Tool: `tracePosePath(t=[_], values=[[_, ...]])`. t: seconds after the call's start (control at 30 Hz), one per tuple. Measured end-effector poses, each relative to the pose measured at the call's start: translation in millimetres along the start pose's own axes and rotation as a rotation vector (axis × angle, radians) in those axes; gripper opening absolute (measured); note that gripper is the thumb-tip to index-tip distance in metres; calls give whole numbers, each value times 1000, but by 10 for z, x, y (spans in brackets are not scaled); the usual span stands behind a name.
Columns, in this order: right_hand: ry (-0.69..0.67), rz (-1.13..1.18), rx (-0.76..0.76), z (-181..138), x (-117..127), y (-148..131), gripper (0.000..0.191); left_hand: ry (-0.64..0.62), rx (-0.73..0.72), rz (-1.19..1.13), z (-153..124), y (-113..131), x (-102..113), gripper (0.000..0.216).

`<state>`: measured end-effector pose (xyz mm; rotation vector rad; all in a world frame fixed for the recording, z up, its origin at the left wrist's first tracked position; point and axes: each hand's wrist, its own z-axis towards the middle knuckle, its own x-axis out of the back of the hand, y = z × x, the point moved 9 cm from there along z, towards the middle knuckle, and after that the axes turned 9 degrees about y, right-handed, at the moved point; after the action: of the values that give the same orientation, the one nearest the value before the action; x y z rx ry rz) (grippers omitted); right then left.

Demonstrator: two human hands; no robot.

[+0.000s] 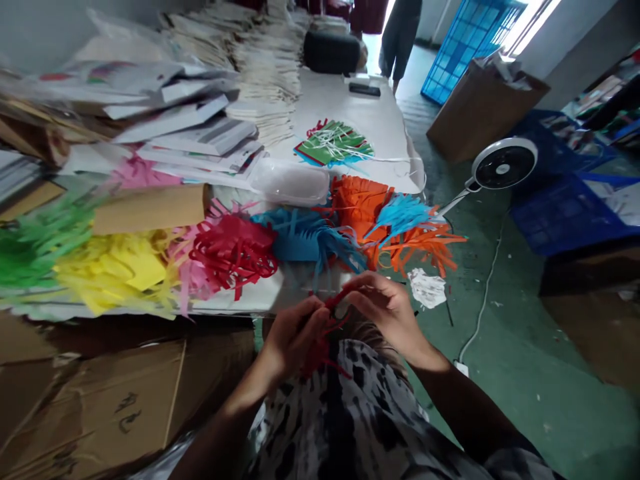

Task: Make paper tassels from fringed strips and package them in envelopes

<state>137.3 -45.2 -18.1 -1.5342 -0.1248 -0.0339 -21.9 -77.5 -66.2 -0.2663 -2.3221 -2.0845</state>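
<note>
Close to my body, at the table's front edge, my left hand (pixel 295 333) and my right hand (pixel 383 310) pinch a strip of red fringed paper (pixel 316 353) between them. Its cut strands hang down over my lap. On the table just beyond lie heaps of fringed paper: a red bunch (pixel 235 253), a blue bunch (pixel 300 240), an orange bunch (pixel 360 203), a yellow bunch (pixel 120 267) and a green bunch (pixel 40 240). A light-blue tuft (pixel 404 215) rests on the orange. The fingertips partly hide the held strip.
A clear plastic tray (pixel 293 185) sits behind the blue bunch. Farther back are a green paper piece with white strings (pixel 337 143) and stacked papers (pixel 200 137). A white fan (pixel 504 165) stands right, blue crates (pixel 570 213) beyond. Cardboard boxes (pixel 110 393) are at lower left. A person (pixel 400 37) stands far back.
</note>
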Motion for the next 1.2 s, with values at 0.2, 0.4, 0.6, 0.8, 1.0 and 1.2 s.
tracePosePath(t=[0.2,0.4,0.6,0.8,1.0,1.2], values=[[82,-6,49,306,337,-150,31,-15,-219,144,373,405,-76,42],[763,-262,746,717,1654,-1084,28,121,-649,583,1110,875,-500,23],[359,-850,944,1267,1448,-769,34,78,-647,785,1462,652,-1063,38],[29,-1020,824,1368,1167,53,40,-5,-675,704,1272,559,-1263,37],[-113,-1095,875,1161,984,158,34,-82,-820,522,971,581,-1184,28],[-56,-826,918,771,370,-611,28,322,-855,558,528,724,170,13]])
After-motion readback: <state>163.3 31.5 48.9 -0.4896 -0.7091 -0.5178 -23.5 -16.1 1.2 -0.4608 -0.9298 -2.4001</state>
